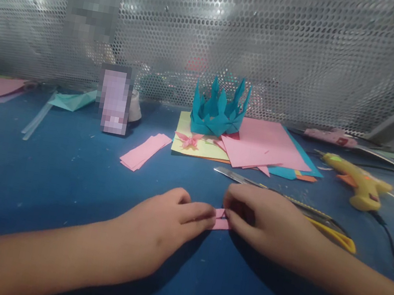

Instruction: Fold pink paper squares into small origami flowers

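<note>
A small pink paper strip (221,220) lies on the blue table (63,170), mostly covered by my fingers. My left hand (162,233) presses its fingertips together on the strip's left end. My right hand (264,220) is curled with its fingers pinching the strip's right end. Both hands meet at the strip near the table's front middle.
Pink strips (145,150) lie behind my hands. A teal paper crown (219,108) stands on pink, yellow and teal sheets (269,147). A small pink origami piece (191,140), a metal ruler (241,177), yellow-handled scissors (334,234) and a yellow glue gun (362,184) lie nearby. Perforated metal screen (276,44) behind.
</note>
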Tool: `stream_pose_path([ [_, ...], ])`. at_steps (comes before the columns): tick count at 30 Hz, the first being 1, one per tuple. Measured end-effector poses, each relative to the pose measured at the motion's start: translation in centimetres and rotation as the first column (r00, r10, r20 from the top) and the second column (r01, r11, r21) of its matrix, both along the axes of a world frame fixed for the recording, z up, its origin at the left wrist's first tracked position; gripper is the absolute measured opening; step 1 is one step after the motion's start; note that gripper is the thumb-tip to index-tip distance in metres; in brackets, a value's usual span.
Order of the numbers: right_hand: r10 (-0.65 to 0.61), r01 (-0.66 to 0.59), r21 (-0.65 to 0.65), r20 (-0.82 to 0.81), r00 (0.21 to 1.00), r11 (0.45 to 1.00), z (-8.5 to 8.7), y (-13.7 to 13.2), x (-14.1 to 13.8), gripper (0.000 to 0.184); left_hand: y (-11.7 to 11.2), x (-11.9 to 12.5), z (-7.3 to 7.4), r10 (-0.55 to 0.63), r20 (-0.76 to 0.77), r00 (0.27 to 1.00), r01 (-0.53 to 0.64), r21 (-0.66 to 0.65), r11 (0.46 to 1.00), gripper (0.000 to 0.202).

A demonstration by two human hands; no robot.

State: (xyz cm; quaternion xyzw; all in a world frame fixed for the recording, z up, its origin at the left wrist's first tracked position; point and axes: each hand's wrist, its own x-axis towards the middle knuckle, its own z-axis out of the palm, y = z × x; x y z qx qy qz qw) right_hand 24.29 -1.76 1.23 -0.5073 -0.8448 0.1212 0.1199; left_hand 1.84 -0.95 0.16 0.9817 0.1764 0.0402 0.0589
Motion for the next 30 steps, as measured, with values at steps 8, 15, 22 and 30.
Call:
stream_pose_path([
  [8,0.007,-0.007,-0.011,-0.036,0.999,1.000,-0.3,0.1,0.0,0.011,-0.2,0.0,0.0,0.011,-0.041,0.999,-0.012,-0.010,1.000,0.070],
  [15,-0.082,0.081,-0.033,-0.017,0.997,0.996,-0.4,0.1,-0.4,0.013,-0.1,0.1,-0.1,-0.003,-0.069,0.998,0.005,0.029,1.000,0.070],
  [22,0.201,-0.192,0.105,-0.075,0.977,0.976,0.1,0.4,0.4,0.012,-0.2,0.3,0.3,-0.018,-0.060,0.998,0.020,0.045,0.999,0.070],
  [30,0.494,-0.600,0.323,0.356,0.793,0.731,-1.4,0.3,1.7,0.026,-0.1,0.4,0.2,-0.017,-0.073,0.997,0.022,0.059,0.998,0.066],
])
